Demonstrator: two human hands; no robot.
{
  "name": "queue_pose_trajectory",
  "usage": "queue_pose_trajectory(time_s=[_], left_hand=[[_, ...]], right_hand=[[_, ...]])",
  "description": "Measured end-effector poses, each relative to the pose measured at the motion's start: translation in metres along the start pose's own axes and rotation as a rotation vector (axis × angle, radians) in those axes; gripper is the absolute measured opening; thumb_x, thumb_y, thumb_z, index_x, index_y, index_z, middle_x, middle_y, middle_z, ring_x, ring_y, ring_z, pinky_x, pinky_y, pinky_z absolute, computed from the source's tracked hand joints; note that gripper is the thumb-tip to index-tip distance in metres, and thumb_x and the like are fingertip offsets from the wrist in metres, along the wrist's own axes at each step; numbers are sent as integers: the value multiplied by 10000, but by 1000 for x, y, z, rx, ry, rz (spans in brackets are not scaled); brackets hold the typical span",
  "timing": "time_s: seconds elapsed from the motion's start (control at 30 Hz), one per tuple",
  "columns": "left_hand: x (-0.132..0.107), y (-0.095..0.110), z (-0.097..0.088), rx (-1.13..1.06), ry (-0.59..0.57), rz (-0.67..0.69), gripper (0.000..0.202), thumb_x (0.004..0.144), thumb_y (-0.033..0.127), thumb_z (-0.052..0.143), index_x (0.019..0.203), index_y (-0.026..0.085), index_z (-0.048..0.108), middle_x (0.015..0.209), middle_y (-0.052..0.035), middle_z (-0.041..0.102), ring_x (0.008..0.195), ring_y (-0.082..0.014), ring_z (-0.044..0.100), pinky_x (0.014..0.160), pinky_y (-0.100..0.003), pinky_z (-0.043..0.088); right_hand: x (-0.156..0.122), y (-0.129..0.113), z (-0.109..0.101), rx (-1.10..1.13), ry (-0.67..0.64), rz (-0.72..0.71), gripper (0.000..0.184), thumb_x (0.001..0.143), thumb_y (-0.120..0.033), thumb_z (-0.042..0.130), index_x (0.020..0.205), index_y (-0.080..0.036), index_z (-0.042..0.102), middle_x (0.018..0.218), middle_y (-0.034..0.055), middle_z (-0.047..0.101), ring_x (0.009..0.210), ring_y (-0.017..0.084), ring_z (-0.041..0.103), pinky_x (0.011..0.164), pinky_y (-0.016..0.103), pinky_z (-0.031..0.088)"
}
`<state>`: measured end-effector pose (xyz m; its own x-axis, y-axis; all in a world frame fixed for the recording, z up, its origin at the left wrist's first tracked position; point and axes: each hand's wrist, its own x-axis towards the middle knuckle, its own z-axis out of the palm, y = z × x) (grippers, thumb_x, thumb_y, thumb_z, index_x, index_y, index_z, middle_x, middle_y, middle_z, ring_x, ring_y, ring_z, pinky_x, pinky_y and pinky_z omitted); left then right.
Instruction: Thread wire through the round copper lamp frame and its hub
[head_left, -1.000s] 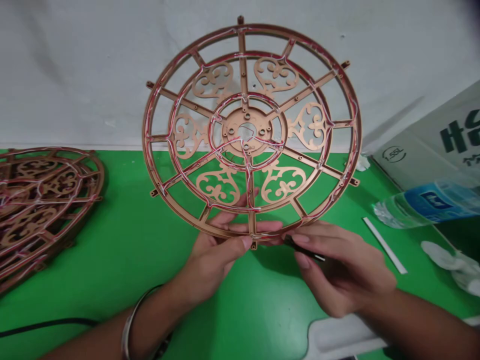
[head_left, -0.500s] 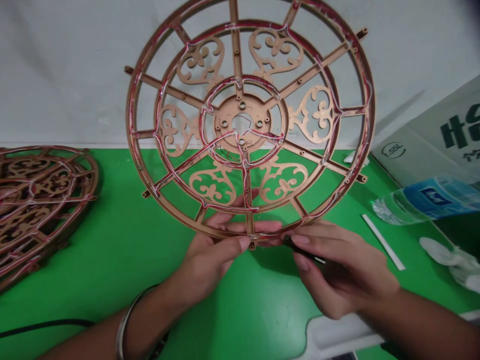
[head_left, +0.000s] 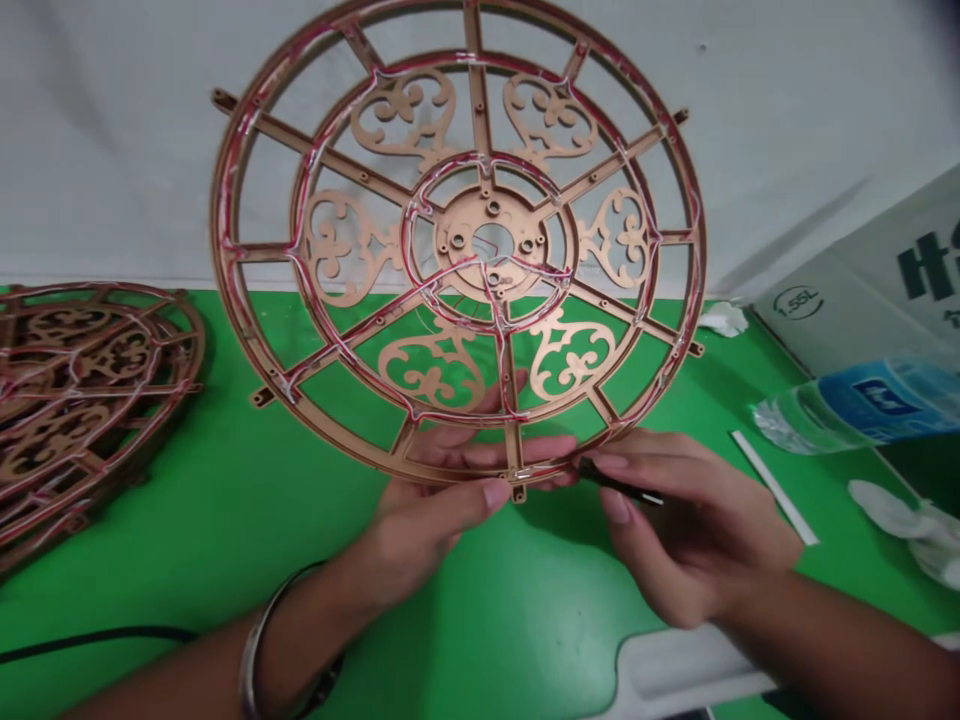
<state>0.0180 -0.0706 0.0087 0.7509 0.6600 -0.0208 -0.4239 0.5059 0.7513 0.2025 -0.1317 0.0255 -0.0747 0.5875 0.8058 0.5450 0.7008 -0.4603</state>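
Note:
A round gold-coloured openwork frame [head_left: 491,190] stands tilted up in front of me, with red and white wires running along its rings and spokes. My left hand [head_left: 431,500] grips its lower rim, thumb in front and fingers behind. Close to the rim on the right, my right hand [head_left: 697,510] pinches a small black tool [head_left: 626,482] with a bright metal tip; its exact kind I cannot make out. The tool's left end is at the rim, beside my left fingertips; whether it touches cannot be told.
More wired round frames [head_left: 97,400] lie stacked on the green table [head_left: 337,620] at left. On the right are a water bottle [head_left: 855,405], a white strip [head_left: 774,488], crumpled tissue [head_left: 911,525] and a carton [head_left: 862,250]. A light grey tray [head_left: 675,665] sits at the front.
The round frame has turned slightly, its right side swinging away. Both hands appear a little farther right in view, still holding the frame and the black tool.

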Motion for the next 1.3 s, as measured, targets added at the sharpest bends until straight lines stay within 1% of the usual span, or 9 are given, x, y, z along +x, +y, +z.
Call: queue_pose_trajectory(time_s=[0.07, 0.23, 0.3, 0.4, 0.53, 0.7, 0.87, 1.1, 1.3], left_hand=[[0, 1, 0, 1, 2, -6, 470, 848, 193, 678, 1307, 286, 651, 1121, -6, 777, 1014, -172, 764, 1039, -296, 584], [1, -2, 0, 6, -3, 25, 286, 853, 193, 679, 1121, 253, 759, 1109, 4, 781, 980, -145, 769, 989, -241, 609], [1, -5, -1, -6, 26, 19, 374, 850, 200, 685, 1216, 273, 707, 1102, 4, 784, 978, -136, 769, 963, -222, 611], [1, -8, -3, -36, 41, 17, 597, 848, 203, 685, 1416, 307, 534, 1117, -8, 780, 1002, -133, 764, 953, -221, 612], [0, -9, -4, -36, 42, 7, 697, 845, 211, 682, 1492, 286, 433, 1114, -28, 779, 1028, -159, 761, 972, -259, 613], [1, -6, -5, -3, 72, -32, 666, 802, 283, 742, 1430, 277, 519, 1125, -33, 777, 1017, -201, 767, 1034, -339, 612], [2, -6, -5, -5, 30, 2, 539, 820, 240, 726, 1342, 301, 610, 1149, -19, 770, 1042, -181, 760, 1026, -307, 621], [2, -8, -7, 6, -29, 29, 296, 845, 224, 710, 1135, 265, 751, 1151, 3, 768, 1035, -138, 757, 993, -187, 607], [0, -9, -11, 41, -52, 27, 346, 845, 215, 713, 1186, 264, 737, 1184, -1, 756, 1075, -133, 743, 1054, -212, 573]], right_hand=[[0, 0, 1, 1, 13, 5, 378, 720, 47, 602, 1051, -101, 712, 782, 90, 729, 763, 151, 730, 679, 211, 619], [-4, 0, 2, -6, 25, 39, 409, 737, 37, 610, 1092, -138, 711, 816, 84, 733, 767, 154, 717, 631, 238, 607], [-5, 1, 3, -2, 29, 46, 424, 741, 41, 607, 1111, -140, 707, 835, 90, 732, 779, 157, 717, 631, 246, 605], [-7, 1, 3, 9, 31, 35, 415, 733, 49, 609, 1102, -115, 708, 837, 95, 728, 794, 155, 716, 653, 236, 603], [-8, 1, 4, 26, 26, 37, 415, 732, 55, 601, 1100, -108, 702, 853, 94, 729, 810, 150, 711, 671, 234, 603], [-10, 2, 5, 42, 33, 58, 390, 741, 56, 613, 1089, -102, 695, 873, 94, 722, 836, 143, 700, 687, 231, 588], [-14, 3, 5, 76, 35, 126, 398, 755, 69, 608, 1098, -115, 689, 909, 90, 713, 844, 151, 702, 702, 259, 577], [-15, 4, 6, 71, 44, 127, 413, 755, 63, 610, 1112, -129, 688, 907, 87, 716, 837, 154, 703, 688, 262, 581], [-10, 2, 5, 23, 33, 90, 368, 749, 52, 605, 1062, -120, 695, 858, 88, 714, 806, 140, 699, 665, 223, 588]])
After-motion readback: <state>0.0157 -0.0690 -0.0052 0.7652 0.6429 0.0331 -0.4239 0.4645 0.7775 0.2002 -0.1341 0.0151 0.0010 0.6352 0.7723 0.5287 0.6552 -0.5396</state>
